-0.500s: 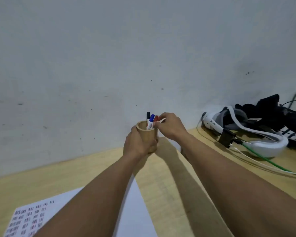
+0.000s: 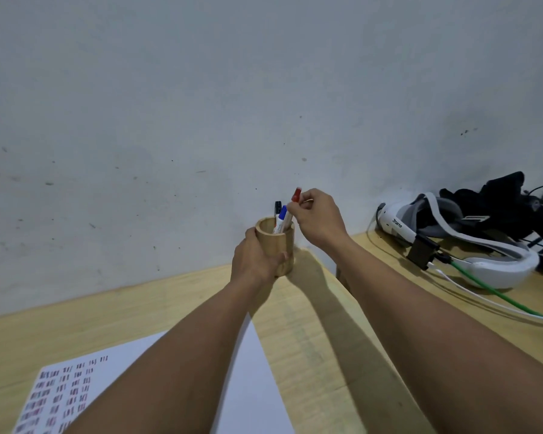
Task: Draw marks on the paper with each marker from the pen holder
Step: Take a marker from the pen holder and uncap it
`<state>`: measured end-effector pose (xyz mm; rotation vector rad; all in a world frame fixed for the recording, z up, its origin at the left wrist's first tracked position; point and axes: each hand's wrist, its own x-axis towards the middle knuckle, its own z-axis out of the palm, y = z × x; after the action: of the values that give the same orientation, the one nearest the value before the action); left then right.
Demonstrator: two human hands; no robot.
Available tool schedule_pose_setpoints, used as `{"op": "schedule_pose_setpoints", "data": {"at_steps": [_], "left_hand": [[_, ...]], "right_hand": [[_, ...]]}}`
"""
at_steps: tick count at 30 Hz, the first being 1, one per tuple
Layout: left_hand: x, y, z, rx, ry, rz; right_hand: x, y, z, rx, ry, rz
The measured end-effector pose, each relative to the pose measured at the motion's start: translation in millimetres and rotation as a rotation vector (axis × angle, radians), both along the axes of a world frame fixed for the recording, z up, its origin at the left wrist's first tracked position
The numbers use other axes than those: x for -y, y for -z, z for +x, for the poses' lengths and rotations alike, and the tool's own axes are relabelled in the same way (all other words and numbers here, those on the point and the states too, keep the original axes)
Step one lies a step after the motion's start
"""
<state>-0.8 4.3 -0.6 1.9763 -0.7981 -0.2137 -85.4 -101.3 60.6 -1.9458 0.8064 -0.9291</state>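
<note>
A round wooden pen holder stands near the wall on the wooden table. My left hand is wrapped around its side. My right hand pinches a red-capped marker, which is raised partway out of the holder with its lower end still inside. A blue-capped marker and a black-capped marker stand in the holder. A white paper lies at the front, with rows of small red, blue and black marks on its left part. My left forearm covers the paper's middle.
A white headset with a grey strap lies at the right by the wall, next to black gear. Green and white cables trail from it across the table. The grey wall stands right behind the holder.
My right hand has lifted the red-capped marker upward, so its cap now stands well above the other two. My left hand still grips the holder.
</note>
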Motion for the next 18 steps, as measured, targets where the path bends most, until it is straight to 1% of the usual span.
{"op": "schedule_pose_setpoints", "data": {"at_steps": [5, 9, 12, 15, 18], "left_hand": [[-6, -7, -2, -0.039, 0.002, 0.015], [-23, -26, -5, -0.006, -0.022, 0.037], [-50, -46, -4, 0.073, -0.103, -0.058], [-87, -70, -3, 0.139, -0.202, -0.202], [-129, -96, -1, 0.102, -0.231, -0.314]], "right_hand": [[-11, -25, -5, 0.019, 0.018, -0.129], [-30, -49, -9, 0.066, -0.005, -0.251], [-49, -60, -6, 0.05, -0.08, -0.35], [-73, -64, -4, -0.014, -0.18, -0.383], [-100, -63, -3, -0.14, -0.282, -0.413]]}}
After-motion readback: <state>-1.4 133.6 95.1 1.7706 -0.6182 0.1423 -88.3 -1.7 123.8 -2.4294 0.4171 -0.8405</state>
